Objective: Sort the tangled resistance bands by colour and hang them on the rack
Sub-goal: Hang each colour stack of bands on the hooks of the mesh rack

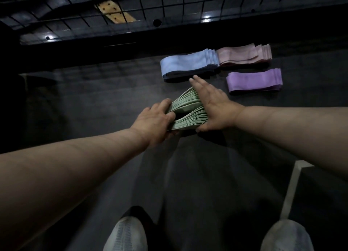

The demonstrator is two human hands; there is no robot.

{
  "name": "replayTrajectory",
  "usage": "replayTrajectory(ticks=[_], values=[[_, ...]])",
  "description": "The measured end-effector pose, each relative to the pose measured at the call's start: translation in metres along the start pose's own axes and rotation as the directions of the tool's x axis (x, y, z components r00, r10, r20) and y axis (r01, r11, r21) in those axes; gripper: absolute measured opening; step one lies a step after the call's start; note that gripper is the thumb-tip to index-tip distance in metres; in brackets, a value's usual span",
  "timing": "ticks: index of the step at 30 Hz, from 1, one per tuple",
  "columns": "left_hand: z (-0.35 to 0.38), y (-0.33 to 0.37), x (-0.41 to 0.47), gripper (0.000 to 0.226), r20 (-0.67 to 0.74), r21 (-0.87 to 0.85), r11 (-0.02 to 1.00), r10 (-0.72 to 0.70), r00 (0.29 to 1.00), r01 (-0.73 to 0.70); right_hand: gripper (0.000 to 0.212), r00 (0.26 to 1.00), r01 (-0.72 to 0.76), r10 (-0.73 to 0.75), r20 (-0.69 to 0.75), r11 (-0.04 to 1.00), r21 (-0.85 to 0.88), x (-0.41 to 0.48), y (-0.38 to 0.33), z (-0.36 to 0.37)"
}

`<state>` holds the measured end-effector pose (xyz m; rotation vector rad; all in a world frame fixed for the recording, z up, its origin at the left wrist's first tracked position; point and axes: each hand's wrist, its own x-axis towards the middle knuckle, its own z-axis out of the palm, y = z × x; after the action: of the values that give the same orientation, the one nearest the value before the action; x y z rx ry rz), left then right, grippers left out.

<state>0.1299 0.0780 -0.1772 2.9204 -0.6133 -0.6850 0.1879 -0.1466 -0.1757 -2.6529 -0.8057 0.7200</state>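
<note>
Here we are at centre view: our left grip [154, 120] curls round the 9 o'clock end of the green bands [188, 110], clenched on the stack. Our right grip [216, 105] clamps the 3 o'clock end, fingers straight along the far edge and thumb tucked under the near one. On the dark floor [94, 103], the blue bands [185, 66] lie at 12 o'clock from the green, the pink bands [243, 55] at 1 o'clock and the purple bands [253, 80] at 2 o'clock. The wire grid rack [150, 7] runs across 12 o'clock of our view.
</note>
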Motion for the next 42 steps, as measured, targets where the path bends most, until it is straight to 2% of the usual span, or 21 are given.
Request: replayTrajectory(ticks=[4,9,11,14,17,21,24,28,31,34,36,38,40,42], values=[[-0.001,-0.003,-0.003,0.050,-0.019,-0.027,0.999,0.020,1.000,-0.021,0.141,0.996,-0.041,0.043,0.077,0.999,-0.019,0.014,0.001,-0.008],[0.004,-0.016,-0.011,0.041,-0.145,-0.092,0.995,0.035,0.989,-0.049,0.090,0.997,-0.043,0.036,0.065,0.992,0.116,0.004,-0.005,-0.009],[0.005,-0.022,-0.014,0.043,-0.184,-0.079,0.994,0.062,0.981,-0.078,0.084,1.000,0.001,-0.004,0.020,0.991,0.134,-0.004,-0.007,-0.006],[0.008,-0.025,-0.014,0.046,-0.162,-0.049,0.996,0.064,0.985,-0.072,0.078,1.000,0.013,-0.010,-0.019,0.985,0.173,-0.012,-0.008,0.004],[0.011,-0.017,-0.011,0.047,-0.137,-0.022,0.998,0.052,0.989,-0.056,0.084,0.999,-0.027,0.032,-0.020,0.981,0.190,-0.014,-0.010,0.016],[0.013,-0.003,-0.009,0.049,-0.193,0.071,0.993,0.104,0.976,-0.092,0.113,0.998,-0.046,0.052,-0.027,0.978,0.203,-0.018,-0.010,0.025],[0.015,0.005,-0.005,0.044,-0.226,0.109,0.989,0.126,0.966,-0.103,0.124,0.998,-0.056,0.062,-0.026,0.981,0.187,-0.026,-0.009,0.028],[0.016,0.011,0.000,0.039,-0.265,0.138,0.984,0.147,0.953,-0.114,0.130,0.991,-0.126,0.130,-0.014,0.976,0.175,-0.041,-0.003,0.030],[0.016,0.013,0.001,0.033,-0.317,0.160,0.979,0.171,0.933,-0.125,0.126,0.967,-0.251,0.256,-0.009,0.955,0.160,-0.049,0.000,0.029],[0.018,0.014,0.001,0.038,-0.314,0.166,0.976,0.184,0.931,-0.137,0.105,0.922,-0.376,0.386,0.023,0.880,0.289,-0.051,0.005,0.032],[0.018,0.015,0.001,0.039,-0.319,0.197,0.969,0.205,0.925,-0.147,0.073,0.915,-0.388,0.403,0.040,0.843,0.373,-0.052,0.008,0.034],[0.016,0.017,0.000,0.032,-0.345,0.261,0.954,0.232,0.909,-0.144,0.049,0.919,-0.378,0.391,0.045,0.845,0.379,-0.052,0.009,0.035],[0.016,0.021,0.000,0.027,-0.370,0.285,0.949,0.237,0.898,-0.133,0.038,0.918,-0.383,0.395,0.041,0.853,0.355,-0.052,0.007,0.034],[0.014,0.026,0.003,0.031,-0.389,0.249,0.964,0.184,0.903,-0.089,0.030,0.890,-0.427,0.455,0.023,0.816,0.390,-0.051,0.004,0.033]])
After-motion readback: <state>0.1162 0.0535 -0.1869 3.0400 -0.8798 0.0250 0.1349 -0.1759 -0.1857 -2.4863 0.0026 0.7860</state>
